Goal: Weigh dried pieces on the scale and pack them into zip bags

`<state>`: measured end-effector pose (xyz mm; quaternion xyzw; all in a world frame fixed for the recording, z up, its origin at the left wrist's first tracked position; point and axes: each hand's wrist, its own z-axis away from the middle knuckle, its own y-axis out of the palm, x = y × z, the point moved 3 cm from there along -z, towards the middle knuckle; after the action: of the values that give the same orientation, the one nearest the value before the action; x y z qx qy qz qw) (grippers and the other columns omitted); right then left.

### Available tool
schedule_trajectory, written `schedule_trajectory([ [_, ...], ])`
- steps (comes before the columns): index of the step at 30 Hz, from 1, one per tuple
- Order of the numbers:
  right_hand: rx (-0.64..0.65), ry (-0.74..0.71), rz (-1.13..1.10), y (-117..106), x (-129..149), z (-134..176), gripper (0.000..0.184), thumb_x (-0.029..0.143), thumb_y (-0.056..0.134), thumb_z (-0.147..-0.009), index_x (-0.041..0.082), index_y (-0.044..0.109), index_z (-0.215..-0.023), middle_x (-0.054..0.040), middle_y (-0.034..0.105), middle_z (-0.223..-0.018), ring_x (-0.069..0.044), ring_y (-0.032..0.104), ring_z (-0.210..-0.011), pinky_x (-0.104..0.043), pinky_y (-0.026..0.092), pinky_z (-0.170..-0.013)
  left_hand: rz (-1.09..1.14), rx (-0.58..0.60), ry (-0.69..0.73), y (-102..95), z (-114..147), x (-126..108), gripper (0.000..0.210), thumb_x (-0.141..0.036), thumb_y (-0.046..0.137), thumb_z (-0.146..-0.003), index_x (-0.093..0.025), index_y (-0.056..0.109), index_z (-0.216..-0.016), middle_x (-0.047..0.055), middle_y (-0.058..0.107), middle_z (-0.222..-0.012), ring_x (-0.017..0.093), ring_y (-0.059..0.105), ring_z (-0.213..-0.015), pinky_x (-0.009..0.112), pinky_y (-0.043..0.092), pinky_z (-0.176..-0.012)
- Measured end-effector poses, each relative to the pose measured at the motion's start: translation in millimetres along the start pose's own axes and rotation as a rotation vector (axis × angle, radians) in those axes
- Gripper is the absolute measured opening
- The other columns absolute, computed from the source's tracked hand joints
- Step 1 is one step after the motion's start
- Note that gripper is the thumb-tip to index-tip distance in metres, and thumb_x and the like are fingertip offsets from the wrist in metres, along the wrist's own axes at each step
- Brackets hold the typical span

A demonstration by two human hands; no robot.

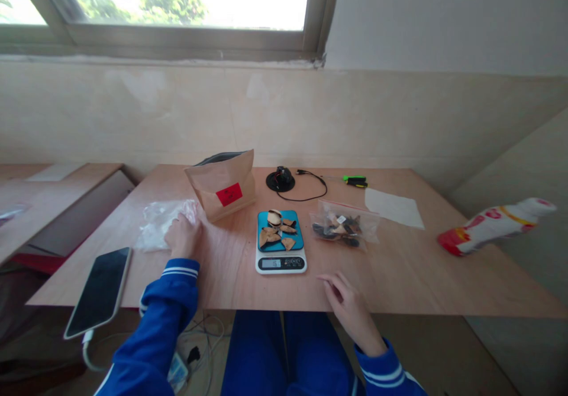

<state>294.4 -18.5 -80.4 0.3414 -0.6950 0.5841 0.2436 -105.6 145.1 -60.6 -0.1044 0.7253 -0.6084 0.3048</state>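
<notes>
My left hand (181, 236) is on the right part of a crumpled clear plastic bag (153, 224), its fingers bent down and closed on the film. Straight ahead of me stands a small white kitchen scale (280, 264) with a blue top. Several brown, curled, dried-looking pieces (270, 237) and a paler rounded one (274, 218) lie on it; its display is lit but too small to read. Close to the table's front edge, my right hand (350, 308) rests with loosely bent fingers apart, holding nothing, just right of the scale.
Behind the left hand stands a brown paper pouch (226, 192) with its top open. A zip bag of dark pieces (344, 227) lies right of the scale. Around them are a phone (100, 289), a black round-based device (280, 179), screwdrivers (355, 180), paper (394, 208) and a tilted bottle (494, 227).
</notes>
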Motion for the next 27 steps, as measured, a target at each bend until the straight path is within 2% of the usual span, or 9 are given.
schedule_trajectory([
  [3, 0.012, -0.002, -0.032, 1, 6, 1, 0.026, 0.024, 0.042, -0.094, 0.021, 0.067, -0.099, -0.0064, 0.063, -0.091, -0.018, 0.065, -0.082, -0.028, 0.052, -0.074, 0.025, 0.031, -0.017, -8.9, -2, 4, 0.029, -0.036, 0.045, -0.086, -0.013, 0.059, -0.096, 0.020, 0.067, -0.095, 0.034, 0.064, -0.088, 0.039, 0.044, -0.070],
  [6, 0.035, -0.013, -0.093, 3, 19, -1, 0.025, 0.024, 0.042, -0.095, 0.022, 0.066, -0.101, -0.0053, 0.062, -0.091, -0.017, 0.064, -0.081, -0.026, 0.051, -0.073, 0.089, -0.019, -0.011, -22.6, 19, 10, 0.024, -0.038, 0.045, -0.086, -0.018, 0.056, -0.082, 0.011, 0.064, -0.076, 0.027, 0.061, -0.076, 0.032, 0.040, -0.063],
  [10, 0.021, -0.082, -0.252, 12, 57, -13, 0.023, 0.025, 0.043, -0.096, 0.024, 0.065, -0.103, -0.0046, 0.062, -0.098, -0.016, 0.062, -0.092, -0.026, 0.050, -0.081, 0.373, -0.261, 0.088, -42.0, 85, 1, 0.027, -0.033, 0.043, -0.087, -0.022, 0.040, -0.063, -0.001, 0.045, -0.057, 0.016, 0.046, -0.056, 0.028, 0.030, -0.058],
  [12, 0.007, -0.120, -0.341, 19, 81, -22, 0.023, 0.027, 0.042, -0.097, 0.025, 0.062, -0.108, -0.0047, 0.062, -0.103, -0.016, 0.060, -0.101, -0.027, 0.049, -0.087, 0.516, -0.294, 0.211, -45.9, 123, -14, 0.029, -0.032, 0.040, -0.089, -0.022, 0.038, -0.063, -0.004, 0.039, -0.054, 0.013, 0.040, -0.052, 0.026, 0.028, -0.055],
  [13, 0.006, -0.132, -0.380, 24, 93, -26, 0.024, 0.028, 0.042, -0.097, 0.025, 0.060, -0.112, -0.0050, 0.062, -0.106, -0.016, 0.060, -0.103, -0.027, 0.049, -0.088, 0.577, -0.261, 0.282, -45.9, 141, -24, 0.030, -0.033, 0.040, -0.090, -0.022, 0.038, -0.063, -0.005, 0.037, -0.052, 0.012, 0.038, -0.049, 0.025, 0.028, -0.053],
  [15, 0.014, -0.150, -0.437, 33, 114, -36, 0.028, 0.031, 0.044, -0.097, 0.023, 0.054, -0.121, -0.0062, 0.061, -0.110, -0.016, 0.060, -0.102, -0.028, 0.050, -0.087, 0.694, -0.084, 0.464, -42.7, 172, -46, 0.032, -0.037, 0.043, -0.090, -0.021, 0.040, -0.062, -0.005, 0.040, -0.051, 0.011, 0.040, -0.046, 0.024, 0.029, -0.050],
  [17, 0.024, -0.155, -0.468, 40, 128, -43, 0.031, 0.035, 0.046, -0.095, 0.022, 0.051, -0.123, -0.0067, 0.060, -0.109, -0.016, 0.060, -0.098, -0.029, 0.052, -0.085, 0.820, 0.066, 0.540, -39.3, 193, -62, 0.030, -0.038, 0.040, -0.092, -0.021, 0.048, -0.069, -0.003, 0.049, -0.056, 0.012, 0.048, -0.049, 0.023, 0.035, -0.051],
  [22, -0.005, -0.119, -0.495, 47, 133, -51, 0.024, 0.039, 0.053, -0.092, 0.022, 0.059, -0.108, -0.0050, 0.061, -0.097, -0.016, 0.062, -0.086, -0.029, 0.054, -0.076, 1.109, 0.296, 0.499, -31.9, 208, -73, 0.035, -0.049, 0.038, -0.093, -0.020, 0.057, -0.086, 0.002, 0.059, -0.071, 0.015, 0.056, -0.063, 0.024, 0.045, -0.058],
  [27, 0.009, -0.035, -0.603, 52, 118, -52, 0.022, 0.041, 0.056, -0.090, 0.020, 0.062, -0.092, -0.0016, 0.065, -0.081, -0.014, 0.064, -0.070, -0.027, 0.054, -0.068, 1.148, 0.349, 0.428, -30.1, 205, -69, 0.047, -0.053, 0.038, -0.093, -0.020, 0.046, -0.060, -0.002, 0.043, -0.055, 0.012, 0.042, -0.051, 0.024, 0.037, -0.052],
])
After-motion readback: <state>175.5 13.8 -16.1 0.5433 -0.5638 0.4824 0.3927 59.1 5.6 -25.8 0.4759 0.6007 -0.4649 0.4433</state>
